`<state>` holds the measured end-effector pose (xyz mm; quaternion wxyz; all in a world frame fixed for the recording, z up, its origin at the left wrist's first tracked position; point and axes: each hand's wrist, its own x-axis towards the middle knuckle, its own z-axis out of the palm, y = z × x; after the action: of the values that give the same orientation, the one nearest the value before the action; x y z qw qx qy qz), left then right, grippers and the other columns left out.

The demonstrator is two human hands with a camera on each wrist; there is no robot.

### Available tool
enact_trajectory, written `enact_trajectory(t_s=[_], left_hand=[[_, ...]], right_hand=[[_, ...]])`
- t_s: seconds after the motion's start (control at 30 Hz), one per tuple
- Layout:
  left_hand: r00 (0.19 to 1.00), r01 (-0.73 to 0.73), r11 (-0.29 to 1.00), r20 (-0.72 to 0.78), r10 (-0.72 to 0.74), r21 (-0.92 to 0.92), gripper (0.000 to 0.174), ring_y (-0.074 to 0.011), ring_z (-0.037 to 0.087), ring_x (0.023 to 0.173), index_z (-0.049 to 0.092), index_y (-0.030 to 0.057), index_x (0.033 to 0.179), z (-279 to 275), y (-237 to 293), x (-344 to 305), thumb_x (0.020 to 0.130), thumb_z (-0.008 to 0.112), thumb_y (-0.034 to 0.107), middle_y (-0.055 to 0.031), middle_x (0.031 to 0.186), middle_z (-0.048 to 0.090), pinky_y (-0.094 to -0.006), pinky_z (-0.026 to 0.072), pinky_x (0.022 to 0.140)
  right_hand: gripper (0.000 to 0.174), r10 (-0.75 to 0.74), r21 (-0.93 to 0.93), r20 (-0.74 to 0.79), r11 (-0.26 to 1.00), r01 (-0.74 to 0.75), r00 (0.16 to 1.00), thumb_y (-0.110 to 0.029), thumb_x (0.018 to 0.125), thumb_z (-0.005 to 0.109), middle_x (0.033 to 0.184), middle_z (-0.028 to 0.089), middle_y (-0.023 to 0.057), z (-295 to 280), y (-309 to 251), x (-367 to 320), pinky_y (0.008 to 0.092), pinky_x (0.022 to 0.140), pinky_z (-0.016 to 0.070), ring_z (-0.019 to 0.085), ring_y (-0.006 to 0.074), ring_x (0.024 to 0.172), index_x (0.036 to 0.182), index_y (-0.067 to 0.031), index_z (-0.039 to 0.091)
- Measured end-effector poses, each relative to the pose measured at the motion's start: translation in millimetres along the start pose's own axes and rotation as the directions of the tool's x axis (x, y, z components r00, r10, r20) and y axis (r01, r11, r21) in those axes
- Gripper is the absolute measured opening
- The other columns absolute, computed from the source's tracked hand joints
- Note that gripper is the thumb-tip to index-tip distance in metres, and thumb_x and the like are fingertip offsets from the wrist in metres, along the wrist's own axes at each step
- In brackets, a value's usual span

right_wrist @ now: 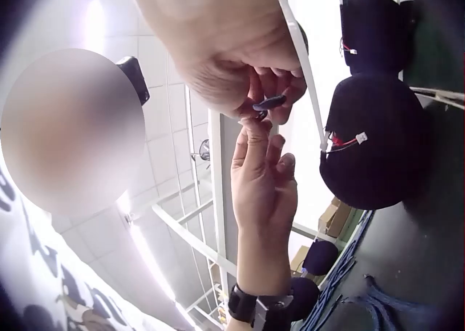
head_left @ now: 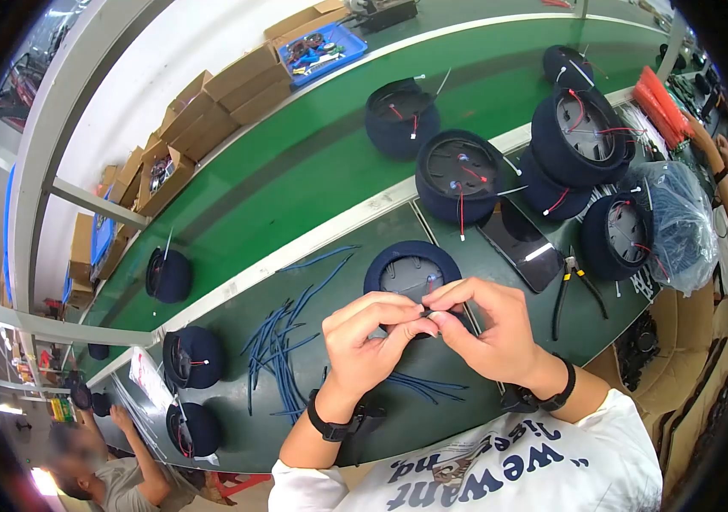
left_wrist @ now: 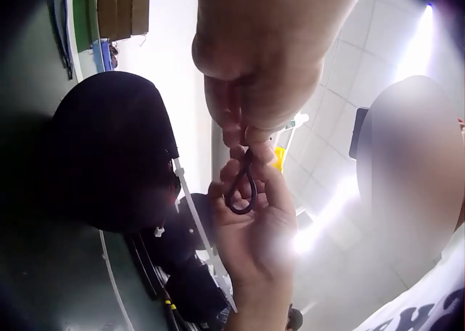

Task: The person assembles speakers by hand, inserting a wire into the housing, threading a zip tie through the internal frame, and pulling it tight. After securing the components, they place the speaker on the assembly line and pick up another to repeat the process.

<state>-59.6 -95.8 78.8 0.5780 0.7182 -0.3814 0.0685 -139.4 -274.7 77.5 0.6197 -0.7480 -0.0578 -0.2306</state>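
Out in front of my chest, my left hand (head_left: 362, 340) and my right hand (head_left: 502, 331) meet fingertip to fingertip. Between them they pinch a short dark cord (left_wrist: 241, 212), bent into a small loop in the left wrist view. The right wrist view shows a piece of the dark blue cord (right_wrist: 270, 102) sticking out at the right fingers. Just beyond the hands, a round navy fabric-covered shell (head_left: 411, 249) lies with its hollow side up, partly hidden by the fingers. Loose dark blue cords (head_left: 278, 346) are spread on the table left of my left hand.
More navy shells (head_left: 458, 205) with red wires and white ties stand at the right and left. A black phone (head_left: 522, 247) and yellow-black pliers (head_left: 570, 275) lie at the right. Cardboard boxes (head_left: 249, 81) line the back. Another person (head_left: 129, 478) works at the lower left.
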Motion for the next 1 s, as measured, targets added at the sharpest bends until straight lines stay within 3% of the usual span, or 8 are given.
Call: enact_trajectory(t_s=[0.37,0.47,0.5,0.57,0.67,0.8,0.93,1.0], left_hand=[[0.999,0.045,0.998,0.022,-0.044,-0.043,0.035,-0.0244,0.076,0.090,0.081,0.0018,0.097,-4,-18,-9,0.067,0.097,0.012,-0.0139,0.100,0.079,-0.0328,0.0601,0.079],[0.984,-0.024,0.986,0.177,-0.006,0.166,0.071,-0.0337,0.070,0.119,0.078,0.0030,0.117,-21,-8,16,0.055,0.103,0.029,-0.0189,0.130,0.071,-0.0428,0.0568,0.099],[0.957,-0.038,0.939,0.284,-0.065,0.343,0.112,-0.0396,0.054,0.141,0.065,0.0057,0.141,-34,-6,24,0.042,0.105,0.040,-0.0212,0.153,0.055,-0.0495,0.0455,0.115],[0.908,-0.026,0.908,0.391,-0.154,0.418,0.127,-0.0406,0.049,0.146,0.052,0.0078,0.154,-46,-34,16,0.043,0.106,0.038,-0.0213,0.159,0.049,-0.0498,0.0415,0.119],[0.894,0.193,0.928,0.333,-0.300,0.318,0.125,-0.0411,0.047,0.146,0.047,0.0088,0.153,-28,-33,-12,0.046,0.107,0.035,-0.0220,0.160,0.046,-0.0485,0.0418,0.119],[0.892,0.040,0.951,0.418,-0.172,0.307,0.129,-0.0440,0.050,0.143,0.045,0.0120,0.150,-20,-31,-18,0.041,0.109,0.033,-0.0249,0.159,0.044,-0.0515,0.0456,0.115],[0.890,0.198,0.972,0.440,-0.124,-0.126,0.122,-0.0499,0.047,0.142,0.048,0.0197,0.149,7,-63,-24,0.042,0.106,0.026,-0.0260,0.161,0.041,-0.0586,0.0431,0.116],[0.926,0.012,0.999,0.378,0.008,-0.050,0.122,-0.0500,0.049,0.142,0.048,0.0202,0.148,10,-66,-25,0.041,0.107,0.031,-0.0300,0.159,0.043,-0.0599,0.0430,0.115]], right_hand=[[0.012,0.081,0.060,0.083,0.994,-0.086,0.993,-0.001,0.088,0.076,0.090,0.078,0.0106,-4,5,2,0.0294,0.072,0.0575,0.075,0.0161,0.078,0.100,-0.0012,0.077],[0.013,0.113,0.061,0.053,0.991,-0.116,0.992,0.000,0.088,0.075,0.088,0.077,0.0104,-6,10,2,0.0288,0.072,0.0573,0.075,0.0163,0.077,0.101,0.0000,0.077],[0.013,0.138,0.051,0.043,0.989,-0.140,0.990,0.000,0.088,0.075,0.088,0.077,0.0105,-9,11,3,0.0286,0.071,0.0570,0.074,0.0163,0.076,0.100,0.0001,0.077],[0.013,0.188,0.030,0.016,0.982,-0.188,0.982,0.000,0.088,0.074,0.087,0.076,0.0105,-18,11,8,0.0283,0.070,0.0565,0.074,0.0164,0.075,0.100,0.0004,0.077],[0.013,0.123,-0.100,0.041,0.988,-0.118,0.992,0.000,0.086,0.074,0.086,0.076,0.0100,-27,4,16,0.0277,0.065,0.0548,0.072,0.0150,0.071,0.099,-0.0003,0.078],[0.015,0.224,-0.228,0.182,0.957,-0.181,0.957,0.000,0.085,0.073,0.085,0.075,0.0109,-37,-19,12,0.0295,0.062,0.0554,0.071,0.0166,0.067,0.100,-0.0009,0.076],[0.015,0.200,-0.315,0.251,0.942,-0.115,0.947,0.000,0.081,0.075,0.084,0.072,0.0124,-33,-19,-6,0.0387,0.066,0.0590,0.073,0.0293,0.072,0.096,-0.0030,0.072],[0.019,0.157,-0.374,0.261,0.926,-0.050,0.952,-0.001,0.079,0.076,0.084,0.068,0.0126,-32,-17,-20,0.0421,0.069,0.0595,0.071,0.0351,0.078,0.096,-0.0044,0.069]])
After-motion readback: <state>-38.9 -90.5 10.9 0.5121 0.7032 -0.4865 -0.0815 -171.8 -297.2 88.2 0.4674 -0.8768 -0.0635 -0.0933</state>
